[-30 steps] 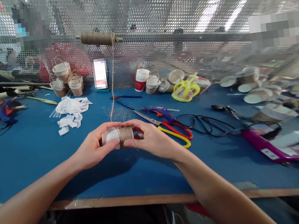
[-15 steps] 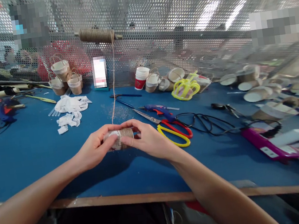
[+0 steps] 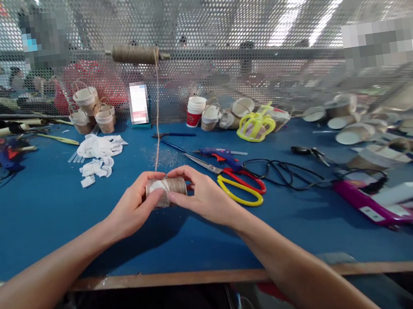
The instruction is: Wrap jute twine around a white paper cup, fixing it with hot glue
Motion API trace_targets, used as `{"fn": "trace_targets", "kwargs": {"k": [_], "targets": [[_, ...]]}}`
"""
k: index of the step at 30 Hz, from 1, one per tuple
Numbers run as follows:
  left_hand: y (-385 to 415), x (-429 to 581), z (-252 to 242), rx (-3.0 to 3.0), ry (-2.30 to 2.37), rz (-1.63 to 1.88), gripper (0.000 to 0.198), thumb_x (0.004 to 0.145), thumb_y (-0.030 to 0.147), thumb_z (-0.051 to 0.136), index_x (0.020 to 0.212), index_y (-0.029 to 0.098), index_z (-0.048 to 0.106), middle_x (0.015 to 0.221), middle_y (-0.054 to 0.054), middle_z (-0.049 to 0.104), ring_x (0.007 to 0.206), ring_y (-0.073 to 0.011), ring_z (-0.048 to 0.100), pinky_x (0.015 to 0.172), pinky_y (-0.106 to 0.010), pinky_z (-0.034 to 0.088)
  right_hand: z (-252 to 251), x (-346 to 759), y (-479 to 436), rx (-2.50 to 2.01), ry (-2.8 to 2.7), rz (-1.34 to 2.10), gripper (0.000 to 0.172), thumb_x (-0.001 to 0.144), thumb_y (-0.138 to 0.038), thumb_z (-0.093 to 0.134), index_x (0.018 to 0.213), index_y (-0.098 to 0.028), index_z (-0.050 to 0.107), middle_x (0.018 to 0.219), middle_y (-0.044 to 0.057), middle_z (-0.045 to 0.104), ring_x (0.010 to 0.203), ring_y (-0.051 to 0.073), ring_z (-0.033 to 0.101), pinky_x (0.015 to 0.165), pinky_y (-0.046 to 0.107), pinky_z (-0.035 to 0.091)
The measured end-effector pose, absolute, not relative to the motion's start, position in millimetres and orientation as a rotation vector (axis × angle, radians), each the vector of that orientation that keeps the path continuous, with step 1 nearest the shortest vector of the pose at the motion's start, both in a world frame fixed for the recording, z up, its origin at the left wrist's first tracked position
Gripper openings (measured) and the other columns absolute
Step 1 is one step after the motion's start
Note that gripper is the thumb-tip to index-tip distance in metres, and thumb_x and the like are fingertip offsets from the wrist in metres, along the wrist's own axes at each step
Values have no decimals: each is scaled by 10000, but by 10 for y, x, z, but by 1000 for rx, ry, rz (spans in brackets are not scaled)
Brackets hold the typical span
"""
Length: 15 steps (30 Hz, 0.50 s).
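A small paper cup (image 3: 176, 185) lies on its side between my two hands, above the front middle of the blue table. Brown twine is wound round its right part, while a white patch shows on its left part. My left hand (image 3: 138, 200) is closed on the left end, thumb in front and fingers behind. At the right end, my right hand (image 3: 196, 189) grips the cup with its thumb on the windings. A strand of twine (image 3: 158, 112) runs from the cup up to a twine spool (image 3: 135, 54) on a rod. My fingers partly hide the cup.
Scissors (image 3: 239, 185) and a blue glue gun (image 3: 222, 156) with a black cable lie right of my hands. White paper scraps (image 3: 99, 146) are at left. Behind stand small twine-handled baskets (image 3: 87, 99), red-and-white cups (image 3: 196, 111) and a yellow crown-shaped piece (image 3: 256, 126). A purple power strip (image 3: 373, 206) is at right.
The cup has turned a little in my hands, and more of its white patch shows. Both hands keep their hold. The whole view has shifted slightly.
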<state>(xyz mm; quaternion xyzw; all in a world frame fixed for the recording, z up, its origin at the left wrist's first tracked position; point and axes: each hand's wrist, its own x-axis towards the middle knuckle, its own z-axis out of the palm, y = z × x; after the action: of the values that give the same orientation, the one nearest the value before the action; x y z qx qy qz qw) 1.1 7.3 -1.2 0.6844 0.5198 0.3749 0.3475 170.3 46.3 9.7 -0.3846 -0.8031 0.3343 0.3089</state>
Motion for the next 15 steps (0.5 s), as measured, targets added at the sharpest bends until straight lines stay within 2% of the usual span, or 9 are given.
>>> {"fn": "trace_targets", "kwargs": {"k": [4,8,11,15], "targets": [[95,10,-20,1753,1352,998,314,852,372,390,1067,157,468,735,6,541,584,-109,492,530,-216,394,79,1684,436,-985,-2144,781,307,693,-243,601,982,-174,522,971,57,579,860,153,556,749,302,461],[111,7,-43,1808,1389,945,313,851,365,384,1070,154,460,764,-9,577,615,-128,527,560,-236,411,113,1740,561,-1034,-2122,823,344,722,-321,591,1013,-153,518,1027,77,591,880,141,577,756,271,472],[115,9,-49,1912,1398,858,306,850,335,386,1091,158,448,782,-16,602,604,-135,538,572,-248,402,200,1928,832,-1473,-1989,555,295,787,-342,517,1019,-162,539,976,52,629,873,128,593,764,239,461],[122,7,-36,1998,1394,781,282,848,281,383,1096,165,450,719,0,588,585,-138,532,568,-247,381,257,2309,1292,-1853,-1816,341,266,792,-283,521,971,-93,573,998,151,606,1016,260,536,849,358,401]]}}
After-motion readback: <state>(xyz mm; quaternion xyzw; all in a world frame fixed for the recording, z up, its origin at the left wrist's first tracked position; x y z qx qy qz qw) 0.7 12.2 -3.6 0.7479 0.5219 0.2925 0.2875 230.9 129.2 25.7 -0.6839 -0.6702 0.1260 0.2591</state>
